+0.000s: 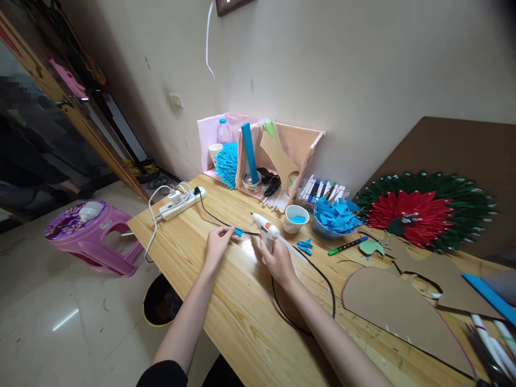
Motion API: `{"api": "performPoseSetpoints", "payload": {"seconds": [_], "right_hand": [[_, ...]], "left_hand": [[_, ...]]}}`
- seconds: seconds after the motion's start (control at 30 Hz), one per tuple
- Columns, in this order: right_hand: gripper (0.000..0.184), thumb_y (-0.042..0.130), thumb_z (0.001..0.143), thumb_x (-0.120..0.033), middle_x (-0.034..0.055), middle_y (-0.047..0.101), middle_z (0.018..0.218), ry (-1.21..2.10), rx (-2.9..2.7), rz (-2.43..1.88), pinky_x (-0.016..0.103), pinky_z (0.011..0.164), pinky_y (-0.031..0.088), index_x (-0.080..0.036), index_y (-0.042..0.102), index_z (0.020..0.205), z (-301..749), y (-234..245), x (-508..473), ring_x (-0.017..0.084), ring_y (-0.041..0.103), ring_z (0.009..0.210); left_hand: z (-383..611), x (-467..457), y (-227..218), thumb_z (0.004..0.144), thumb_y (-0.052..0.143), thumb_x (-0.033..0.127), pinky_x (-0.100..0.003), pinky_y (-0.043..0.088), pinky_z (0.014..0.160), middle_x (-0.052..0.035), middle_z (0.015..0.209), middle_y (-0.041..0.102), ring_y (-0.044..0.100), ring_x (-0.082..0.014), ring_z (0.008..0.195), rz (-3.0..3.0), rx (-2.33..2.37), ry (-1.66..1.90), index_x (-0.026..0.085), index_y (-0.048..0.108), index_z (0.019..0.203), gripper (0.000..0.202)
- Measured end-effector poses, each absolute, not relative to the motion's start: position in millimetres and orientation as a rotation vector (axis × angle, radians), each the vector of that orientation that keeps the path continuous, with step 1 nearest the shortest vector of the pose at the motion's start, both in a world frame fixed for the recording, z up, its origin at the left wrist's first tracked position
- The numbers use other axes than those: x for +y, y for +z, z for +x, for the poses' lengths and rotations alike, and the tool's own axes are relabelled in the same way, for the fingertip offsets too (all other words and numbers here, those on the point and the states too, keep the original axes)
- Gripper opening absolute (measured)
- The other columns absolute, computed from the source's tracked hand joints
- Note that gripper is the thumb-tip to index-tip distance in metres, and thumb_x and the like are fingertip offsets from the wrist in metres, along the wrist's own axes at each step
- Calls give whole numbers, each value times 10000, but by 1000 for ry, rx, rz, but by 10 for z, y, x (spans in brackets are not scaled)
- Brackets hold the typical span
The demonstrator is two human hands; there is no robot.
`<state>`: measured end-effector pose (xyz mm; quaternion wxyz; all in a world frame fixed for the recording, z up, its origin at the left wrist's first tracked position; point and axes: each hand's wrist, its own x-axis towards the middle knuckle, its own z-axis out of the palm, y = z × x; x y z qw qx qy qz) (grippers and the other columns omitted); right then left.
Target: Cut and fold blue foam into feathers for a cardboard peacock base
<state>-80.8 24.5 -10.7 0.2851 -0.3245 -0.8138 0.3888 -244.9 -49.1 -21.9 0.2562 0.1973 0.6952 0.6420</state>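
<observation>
My left hand is closed, pinching a small folded blue paper piece just above the wooden table. In my right hand is a white glue gun, its nozzle tilted up and to the left, with a clear glue stick at its rear. The gun's black cord loops over the table beside my right forearm. Right of the gun lie some blue paper pieces. Behind it stand a paper cup with blue strips and a bowl heaped with blue paper.
A power strip lies at the table's left edge, above a pink stool and a black bin. Pink boxes stand by the wall. On the right are cut cardboard, a green-and-red paper fan and markers. Someone stands at far left.
</observation>
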Motion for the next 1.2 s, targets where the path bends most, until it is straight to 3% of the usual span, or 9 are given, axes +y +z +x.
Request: {"api": "performPoseSetpoints", "payload": {"seconds": [0.1,0.27,0.47,0.63,0.77,0.93,1.2], "right_hand": [[307,432,852,-317,87,665,894,845,-2307,-967,305,700,433,-158,576,1072,-1086,-135,397,225,604,799],[275,471,831,-280,110,648,885,822,-2375,-914,304,707,415,-134,584,1035,-1221,-190,511,230,581,828],[313,496,837,-293,106,592,992,875,-2290,-813,346,820,426,-145,533,1110,-534,-117,361,230,538,935],[228,449,884,-357,74,592,902,1048,-2001,-1001,320,713,458,-182,575,958,311,-192,176,193,559,788],[259,498,861,-376,75,598,926,1069,-1774,-1189,327,740,469,-176,536,1020,772,-315,123,194,572,824],[313,557,824,-338,84,579,1001,925,-1660,-1227,327,771,495,-182,512,1092,963,-332,211,190,569,891],[238,583,816,-295,48,600,914,985,-1711,-1132,317,744,535,-222,560,1042,949,-269,269,174,607,831]], "left_hand": [[-2384,-583,-241,606,694,390,-215,444,504,-50,581,667,613,-134,529,489,1885,1747,121,647,676,283],[-2161,-752,-189,590,704,400,-206,424,485,-48,564,653,597,-126,513,450,1858,1712,120,645,637,289],[-1801,-755,-129,614,697,408,-194,402,456,-29,560,649,583,-114,485,446,1760,1590,127,652,669,291],[-1326,-413,-119,616,705,397,-196,413,458,-37,566,649,588,-118,488,528,1595,1424,121,653,658,283],[-890,-32,-120,592,729,382,-218,445,489,-54,559,649,598,-135,499,610,1439,1298,114,657,642,283],[-573,243,-130,618,715,376,-209,461,541,-33,581,634,585,-112,530,639,1380,1296,121,631,650,271],[-544,216,-151,656,708,364,-198,473,580,-17,616,632,587,-101,572,742,1354,1288,114,644,699,262]]}}
